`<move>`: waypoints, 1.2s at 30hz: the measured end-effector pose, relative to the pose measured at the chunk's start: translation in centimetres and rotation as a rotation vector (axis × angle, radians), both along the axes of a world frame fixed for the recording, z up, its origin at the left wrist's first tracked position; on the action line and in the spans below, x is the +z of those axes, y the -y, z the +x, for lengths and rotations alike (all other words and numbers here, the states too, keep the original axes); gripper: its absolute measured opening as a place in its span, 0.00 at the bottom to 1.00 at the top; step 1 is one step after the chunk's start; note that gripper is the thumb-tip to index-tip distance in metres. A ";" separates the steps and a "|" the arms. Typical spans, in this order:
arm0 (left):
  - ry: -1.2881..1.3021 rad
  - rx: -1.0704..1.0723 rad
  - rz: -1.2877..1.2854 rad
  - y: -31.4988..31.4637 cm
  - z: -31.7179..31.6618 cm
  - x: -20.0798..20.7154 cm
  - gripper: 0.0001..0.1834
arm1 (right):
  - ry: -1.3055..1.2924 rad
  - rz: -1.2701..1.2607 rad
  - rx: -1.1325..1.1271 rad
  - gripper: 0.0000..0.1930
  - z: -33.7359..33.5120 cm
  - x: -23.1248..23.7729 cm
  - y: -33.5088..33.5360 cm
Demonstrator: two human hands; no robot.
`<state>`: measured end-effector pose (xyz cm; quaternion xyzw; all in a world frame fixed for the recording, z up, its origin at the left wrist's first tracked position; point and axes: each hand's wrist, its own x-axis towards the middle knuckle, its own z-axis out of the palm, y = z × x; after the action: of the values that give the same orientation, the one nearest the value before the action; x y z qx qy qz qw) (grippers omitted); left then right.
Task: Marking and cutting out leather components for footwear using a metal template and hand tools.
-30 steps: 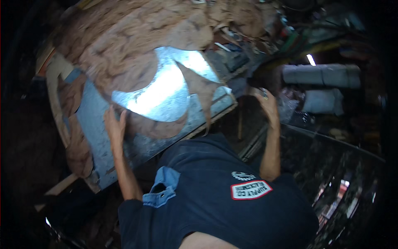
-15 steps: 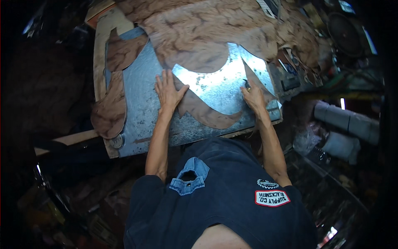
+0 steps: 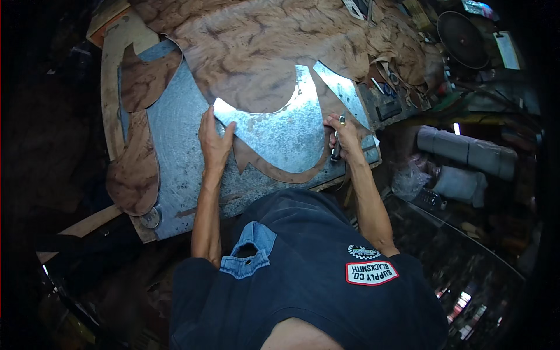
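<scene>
Left hand (image 3: 216,143) had thumb spread off the fingers. Right hand (image 3: 346,139) was curled closed. Left forearm (image 3: 206,210) and right forearm (image 3: 372,207) reached forward, bare.

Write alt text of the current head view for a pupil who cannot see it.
A person's right hand grips a small tool over marbled brown material; the left hand, thumb spread, is at one tip of a shiny curved metal shape.
</scene>
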<state>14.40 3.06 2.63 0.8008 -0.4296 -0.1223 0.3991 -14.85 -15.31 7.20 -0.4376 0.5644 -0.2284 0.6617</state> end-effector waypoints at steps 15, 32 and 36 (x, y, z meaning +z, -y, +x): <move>-1.269 0.259 -0.739 -10.6 13.1 0.2 0.25 | 0.013 -0.024 0.114 0.26 -1.6 1.3 -7.0; -1.305 0.278 -0.363 0.8 3.9 1.0 0.25 | 0.002 -0.101 0.171 0.25 -2.8 0.5 -6.8; -0.897 0.192 -0.157 2.7 3.8 -0.1 0.26 | -0.323 -0.328 0.190 0.22 -3.1 -1.7 -6.2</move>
<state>18.23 0.40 2.54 0.6721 -0.1466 -0.3861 0.6146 -17.99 -9.10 5.52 -0.6213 0.5742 -0.1809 0.5016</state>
